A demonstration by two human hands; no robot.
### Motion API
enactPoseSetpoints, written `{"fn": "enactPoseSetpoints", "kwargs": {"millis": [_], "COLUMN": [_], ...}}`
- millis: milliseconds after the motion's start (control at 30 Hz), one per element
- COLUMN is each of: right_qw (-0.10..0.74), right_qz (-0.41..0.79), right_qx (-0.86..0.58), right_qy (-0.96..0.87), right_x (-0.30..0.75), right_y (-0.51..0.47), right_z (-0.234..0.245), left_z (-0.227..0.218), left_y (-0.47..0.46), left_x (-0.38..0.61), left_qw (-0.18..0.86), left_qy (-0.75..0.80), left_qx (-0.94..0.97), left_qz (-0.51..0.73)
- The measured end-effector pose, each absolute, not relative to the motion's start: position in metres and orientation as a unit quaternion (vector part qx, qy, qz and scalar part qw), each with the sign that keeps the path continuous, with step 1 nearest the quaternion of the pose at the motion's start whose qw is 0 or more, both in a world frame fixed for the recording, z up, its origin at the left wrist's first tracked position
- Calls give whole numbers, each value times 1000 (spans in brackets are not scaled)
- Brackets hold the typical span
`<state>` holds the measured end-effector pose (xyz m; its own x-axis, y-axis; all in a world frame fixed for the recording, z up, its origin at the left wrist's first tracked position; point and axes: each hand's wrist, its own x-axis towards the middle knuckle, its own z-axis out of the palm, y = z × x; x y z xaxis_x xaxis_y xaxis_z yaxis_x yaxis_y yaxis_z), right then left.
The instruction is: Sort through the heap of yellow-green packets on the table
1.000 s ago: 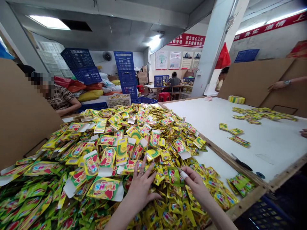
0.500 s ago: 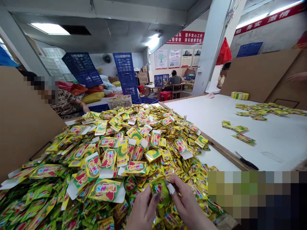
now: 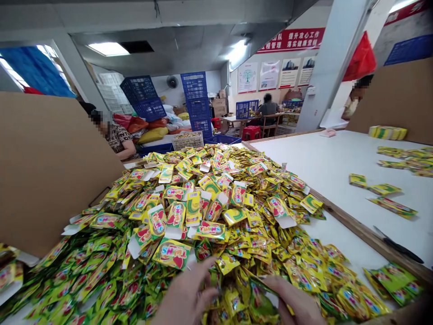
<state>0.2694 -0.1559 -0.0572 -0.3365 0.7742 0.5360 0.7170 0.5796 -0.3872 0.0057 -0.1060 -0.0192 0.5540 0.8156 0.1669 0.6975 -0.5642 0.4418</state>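
Note:
My left hand [image 3: 189, 291] is over the front of the heap, its fingers apart and slightly blurred, with nothing visibly in them. Its fingertips are close to a printed yellow-green box [image 3: 172, 253] with a white flap. My right hand [image 3: 294, 300] is closed on a green packet [image 3: 259, 300] low in the view; a white patch shows between the packet and the fingers, and I cannot make out what it is. Around both hands lie small yellow packets [image 3: 233, 298], and green packets [image 3: 104, 271] spread to the left.
Several small boxes [image 3: 209, 230] lie on top of the heap. A black-handled knife [image 3: 399, 250] rests by the wooden strip [image 3: 348, 221] at right. Cardboard panels stand at left [image 3: 57, 167] and right [image 3: 402, 99]. Co-workers [image 3: 118, 140] sit beyond the heap.
My hands have separated: the left has let go of the green packet and opened, while the right keeps it and has moved right. The view has swung left.

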Motion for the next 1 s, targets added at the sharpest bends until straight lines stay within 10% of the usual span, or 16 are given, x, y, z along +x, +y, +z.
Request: {"fn": "enactPoseSetpoints", "kwargs": {"millis": [133, 367, 767, 1000], "right_qw": [184, 166, 533, 600], "right_qz": [-191, -158, 528, 485], "right_qx": [-382, -406, -552, -534], "right_qy": [-885, -884, -363, -346], "right_x": [276, 281, 276, 251], "right_y": [-154, -145, -129, -129], "right_z": [-83, -107, -69, -45], "left_z": [17, 18, -14, -57], "left_y": [-68, -62, -121, -129], "left_x": [-46, -58, -33, 52], "left_qw": [34, 36, 617, 728], "left_qy": [459, 491, 569, 489], "left_qx": [884, 870, 391, 368], "left_qz": [76, -27, 379, 308]}}
